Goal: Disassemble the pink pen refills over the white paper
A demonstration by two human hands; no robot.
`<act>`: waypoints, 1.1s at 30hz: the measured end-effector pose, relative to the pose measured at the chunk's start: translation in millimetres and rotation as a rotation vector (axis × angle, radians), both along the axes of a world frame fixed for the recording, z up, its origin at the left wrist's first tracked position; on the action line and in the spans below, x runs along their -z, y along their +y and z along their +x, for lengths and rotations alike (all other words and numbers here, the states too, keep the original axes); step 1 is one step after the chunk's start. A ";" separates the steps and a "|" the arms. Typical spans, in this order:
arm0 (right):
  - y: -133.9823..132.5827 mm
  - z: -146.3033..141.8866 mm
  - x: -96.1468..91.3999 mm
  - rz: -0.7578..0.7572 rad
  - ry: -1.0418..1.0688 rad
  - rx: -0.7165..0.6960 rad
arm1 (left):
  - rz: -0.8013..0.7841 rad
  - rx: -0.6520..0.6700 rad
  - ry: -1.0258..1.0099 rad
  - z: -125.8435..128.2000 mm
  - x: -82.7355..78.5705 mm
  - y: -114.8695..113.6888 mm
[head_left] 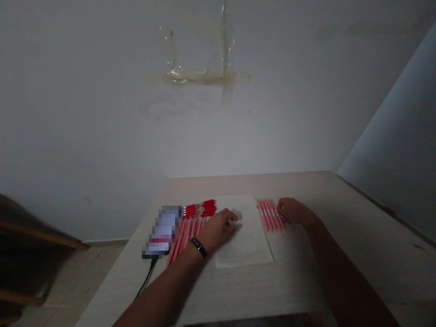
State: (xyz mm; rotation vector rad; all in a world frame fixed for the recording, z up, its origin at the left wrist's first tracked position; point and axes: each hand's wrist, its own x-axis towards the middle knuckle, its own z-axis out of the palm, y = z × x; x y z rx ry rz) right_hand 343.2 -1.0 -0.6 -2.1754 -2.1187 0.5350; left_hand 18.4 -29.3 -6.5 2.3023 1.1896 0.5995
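My left hand [220, 229], wearing a black wristband [198, 247], hovers over the left side of a pale sheet [243, 245]. Its thumb and forefinger are apart, and nothing shows between them. Beneath and left of this hand lie several long pink pen barrels [184, 236]. Beyond them is a bunch of short red pen parts [200, 209] with silvery ends. To the right of the sheet, several slim pink pens [270, 215] lie side by side in a row. My right hand [293, 210] is at the row's right end, fingers closed around a pink pen partly hidden beneath them.
A phone [162, 231] with a blurred screen lies at the table's left, its black cable [146, 277] running toward the front. The wooden table [245, 295] meets a wall [252, 145] with peeling tape. Dark wooden furniture [41, 238] stands at the lower left.
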 end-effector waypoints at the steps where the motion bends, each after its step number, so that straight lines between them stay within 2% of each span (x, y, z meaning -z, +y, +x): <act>1: 0.1 -0.4 -0.1 0.005 -0.005 -0.001 | 0.000 0.001 0.000 0.0 -0.4 -0.1; 14: 1.5 1.0 3.7 0.008 0.002 0.002 | -0.005 -0.013 -0.004 0.2 -2.5 -1.4; 28: -3.9 -4.3 -6.3 -0.026 -0.026 -0.044 | 0.008 0.013 -0.008 -1.3 -1.0 -0.5; 33: 0.3 -6.2 -2.9 0.099 -0.069 -0.091 | 0.014 0.002 0.019 -0.9 -2.4 -1.7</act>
